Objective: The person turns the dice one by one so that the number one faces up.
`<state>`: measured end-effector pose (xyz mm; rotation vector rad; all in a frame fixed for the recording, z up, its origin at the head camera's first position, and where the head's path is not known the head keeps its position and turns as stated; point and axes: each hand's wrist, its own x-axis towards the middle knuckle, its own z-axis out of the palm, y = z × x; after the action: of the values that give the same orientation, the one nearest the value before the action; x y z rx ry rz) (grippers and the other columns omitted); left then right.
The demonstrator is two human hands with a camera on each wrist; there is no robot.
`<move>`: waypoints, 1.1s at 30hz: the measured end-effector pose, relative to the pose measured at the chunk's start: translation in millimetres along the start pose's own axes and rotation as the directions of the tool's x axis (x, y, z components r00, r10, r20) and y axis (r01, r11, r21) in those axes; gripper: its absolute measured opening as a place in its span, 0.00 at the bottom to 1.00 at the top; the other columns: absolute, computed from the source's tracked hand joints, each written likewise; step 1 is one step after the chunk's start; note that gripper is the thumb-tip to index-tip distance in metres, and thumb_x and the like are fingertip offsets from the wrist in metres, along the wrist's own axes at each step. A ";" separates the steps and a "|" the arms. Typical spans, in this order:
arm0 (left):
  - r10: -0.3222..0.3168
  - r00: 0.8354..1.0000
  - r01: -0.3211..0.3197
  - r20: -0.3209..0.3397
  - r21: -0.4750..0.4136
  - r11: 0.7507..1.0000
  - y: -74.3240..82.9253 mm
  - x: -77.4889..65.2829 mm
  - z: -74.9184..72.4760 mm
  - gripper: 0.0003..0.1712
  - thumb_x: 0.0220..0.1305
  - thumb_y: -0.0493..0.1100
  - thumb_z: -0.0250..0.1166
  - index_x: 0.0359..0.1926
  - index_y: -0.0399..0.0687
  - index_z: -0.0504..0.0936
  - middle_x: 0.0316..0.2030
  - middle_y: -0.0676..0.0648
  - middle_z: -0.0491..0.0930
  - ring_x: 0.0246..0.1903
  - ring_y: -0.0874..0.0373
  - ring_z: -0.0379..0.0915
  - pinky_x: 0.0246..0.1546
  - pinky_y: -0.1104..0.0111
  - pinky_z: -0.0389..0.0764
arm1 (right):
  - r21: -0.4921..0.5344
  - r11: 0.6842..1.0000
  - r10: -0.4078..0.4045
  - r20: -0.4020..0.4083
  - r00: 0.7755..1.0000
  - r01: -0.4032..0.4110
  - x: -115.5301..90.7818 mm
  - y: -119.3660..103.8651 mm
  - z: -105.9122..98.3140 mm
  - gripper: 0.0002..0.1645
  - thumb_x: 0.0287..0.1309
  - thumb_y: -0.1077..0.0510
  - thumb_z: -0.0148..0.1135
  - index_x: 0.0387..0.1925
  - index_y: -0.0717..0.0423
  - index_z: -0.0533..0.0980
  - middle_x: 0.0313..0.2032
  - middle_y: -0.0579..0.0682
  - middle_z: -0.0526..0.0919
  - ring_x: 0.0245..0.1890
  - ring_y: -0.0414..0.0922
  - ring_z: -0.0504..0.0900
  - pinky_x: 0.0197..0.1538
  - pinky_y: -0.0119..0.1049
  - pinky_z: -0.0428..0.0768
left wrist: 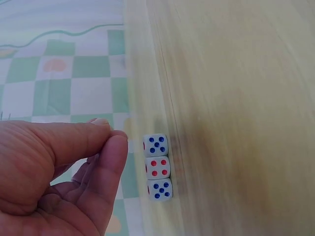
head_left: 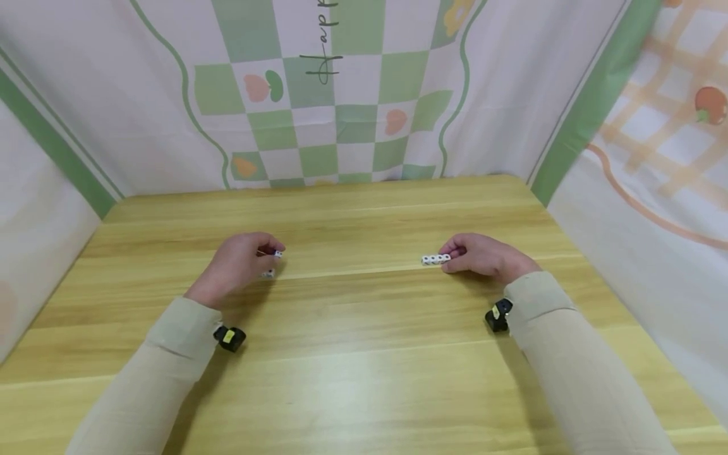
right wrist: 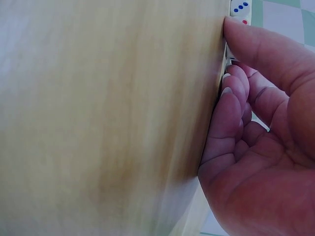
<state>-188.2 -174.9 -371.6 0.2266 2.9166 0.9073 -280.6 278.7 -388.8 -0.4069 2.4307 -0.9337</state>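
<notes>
My left hand (head_left: 241, 262) pinches a small white die (head_left: 278, 254) between thumb and index finger. In the left wrist view, those fingertips hide the die. Beside them, three white dice (left wrist: 158, 167) lie touching in a row on the table, with blue and red pips. Across the table, my right hand (head_left: 480, 258) has thumb and fingers around the right end of a straight row of white dice (head_left: 433, 259). In the right wrist view, one die (right wrist: 240, 7) shows past the thumb; the hand covers most of the row.
Both hands are over a wooden table (head_left: 341, 316). A patterned cloth (head_left: 358, 82) hangs behind its far edge, with more cloth at both sides. Small black cameras (head_left: 230, 338) are strapped to the wrists.
</notes>
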 end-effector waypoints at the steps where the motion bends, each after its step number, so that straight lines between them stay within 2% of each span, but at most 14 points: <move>1: -0.003 1.000 0.003 0.001 -0.010 1.000 -0.1 0.2 0.1 0.14 0.73 0.39 0.66 0.55 0.40 0.85 0.49 0.41 0.86 0.50 0.47 0.81 0.55 0.50 0.80 | -0.004 1.000 -0.006 0.000 1.000 0.006 0.0 0.6 -0.1 0.22 0.66 0.56 0.71 0.55 0.65 0.77 0.43 0.51 0.79 0.41 0.46 0.72 0.48 0.38 0.71; 11: -0.058 0.997 0.066 0.056 -0.148 0.987 0.0 -3.3 -1.7 0.17 0.75 0.41 0.62 0.61 0.42 0.81 0.55 0.42 0.83 0.54 0.46 0.80 0.55 0.52 0.80 | -0.001 1.000 0.012 0.001 1.000 -0.012 0.0 1.8 0.8 0.22 0.67 0.55 0.70 0.55 0.64 0.77 0.45 0.52 0.81 0.42 0.46 0.73 0.48 0.38 0.71; 18: -0.056 0.995 0.072 0.080 -0.213 0.974 -0.8 -5.6 -3.0 0.20 0.79 0.42 0.56 0.66 0.47 0.79 0.55 0.43 0.85 0.51 0.51 0.81 0.55 0.55 0.80 | 0.025 1.000 0.018 0.006 1.000 -0.018 1.0 3.2 0.9 0.23 0.67 0.56 0.70 0.56 0.64 0.76 0.45 0.52 0.80 0.42 0.46 0.73 0.47 0.38 0.71; 27: -0.077 0.993 0.095 0.087 -0.228 0.969 -3.6 -8.5 -5.4 0.19 0.80 0.44 0.55 0.65 0.47 0.78 0.59 0.44 0.82 0.56 0.50 0.78 0.58 0.53 0.78 | 0.043 0.999 0.022 0.010 1.000 -0.023 0.8 2.3 0.7 0.23 0.66 0.56 0.71 0.56 0.64 0.76 0.45 0.52 0.80 0.43 0.46 0.73 0.49 0.37 0.72; 33: -0.082 0.994 0.097 0.078 -0.225 0.969 -5.8 -10.0 -9.3 0.19 0.79 0.45 0.59 0.65 0.46 0.78 0.58 0.44 0.81 0.55 0.50 0.75 0.56 0.56 0.77 | 0.040 0.999 0.022 0.013 1.000 -0.022 0.6 3.8 -0.8 0.23 0.66 0.54 0.71 0.56 0.63 0.76 0.46 0.52 0.80 0.44 0.47 0.73 0.49 0.38 0.72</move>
<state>-180.1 -186.4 -367.0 0.1068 2.7049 1.1830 -281.8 281.6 -391.1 -0.3699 2.3960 -0.9655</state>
